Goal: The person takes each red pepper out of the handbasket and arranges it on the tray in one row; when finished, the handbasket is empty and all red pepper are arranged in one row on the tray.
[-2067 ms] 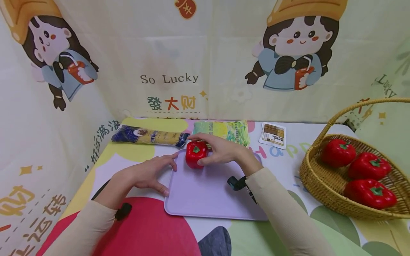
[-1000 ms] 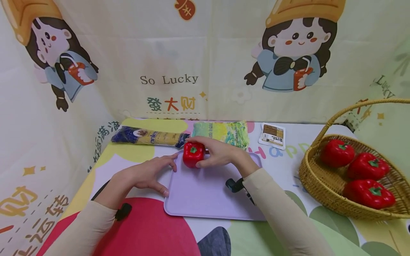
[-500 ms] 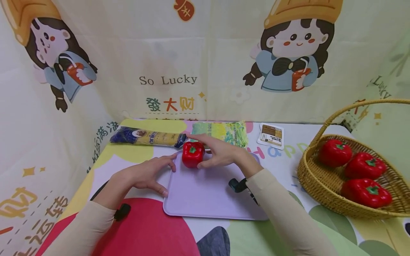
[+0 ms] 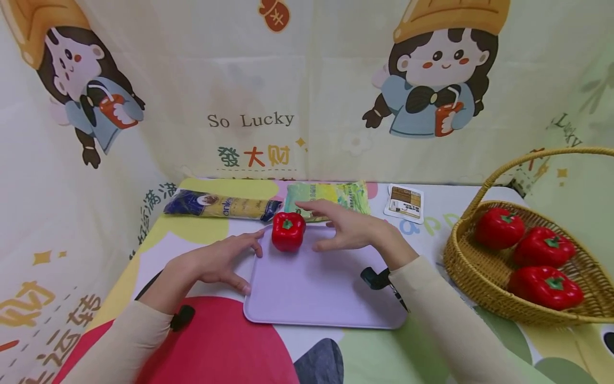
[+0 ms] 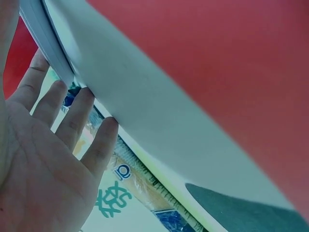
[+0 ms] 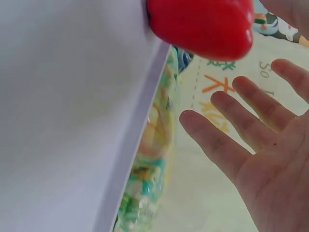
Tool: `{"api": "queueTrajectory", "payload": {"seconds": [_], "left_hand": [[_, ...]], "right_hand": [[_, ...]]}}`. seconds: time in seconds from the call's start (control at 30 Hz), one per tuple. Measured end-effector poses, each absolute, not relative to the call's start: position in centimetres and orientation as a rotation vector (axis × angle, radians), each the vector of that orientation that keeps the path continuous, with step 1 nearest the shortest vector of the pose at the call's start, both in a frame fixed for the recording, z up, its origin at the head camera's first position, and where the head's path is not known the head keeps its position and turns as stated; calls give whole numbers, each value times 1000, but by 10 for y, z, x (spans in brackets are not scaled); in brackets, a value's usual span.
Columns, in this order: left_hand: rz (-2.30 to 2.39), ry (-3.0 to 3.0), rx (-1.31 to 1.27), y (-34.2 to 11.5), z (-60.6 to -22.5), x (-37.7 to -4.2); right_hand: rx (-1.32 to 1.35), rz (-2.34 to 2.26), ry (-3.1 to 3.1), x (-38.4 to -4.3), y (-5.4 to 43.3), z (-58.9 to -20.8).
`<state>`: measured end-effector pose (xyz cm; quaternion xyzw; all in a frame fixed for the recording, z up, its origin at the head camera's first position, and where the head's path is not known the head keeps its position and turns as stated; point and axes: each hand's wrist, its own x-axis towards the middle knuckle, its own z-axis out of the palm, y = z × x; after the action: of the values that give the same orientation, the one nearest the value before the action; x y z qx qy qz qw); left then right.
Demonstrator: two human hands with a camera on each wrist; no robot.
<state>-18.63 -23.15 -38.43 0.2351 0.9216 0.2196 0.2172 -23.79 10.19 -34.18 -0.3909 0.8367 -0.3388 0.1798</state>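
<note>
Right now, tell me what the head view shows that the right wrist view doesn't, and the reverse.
Head view only: the wicker basket holding three red peppers, the left hand, and the white-and-brown sachet.

Right wrist view only: the full palm of the right hand, fingers spread; the head view shows that hand from its back and thumb side.

Both: the single red pepper on the lilac tray, the right hand, the green-and-yellow packet and part of the printed backdrop.
</note>
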Motion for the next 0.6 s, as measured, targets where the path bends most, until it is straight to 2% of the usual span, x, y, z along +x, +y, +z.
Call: {"api": "queueTrajectory", "payload": {"seconds": [0.6], "left_hand": [[587, 2561, 654, -230, -384, -185]], "right_hand": [[-1176, -838, 2554, -218, 152, -328]]}}
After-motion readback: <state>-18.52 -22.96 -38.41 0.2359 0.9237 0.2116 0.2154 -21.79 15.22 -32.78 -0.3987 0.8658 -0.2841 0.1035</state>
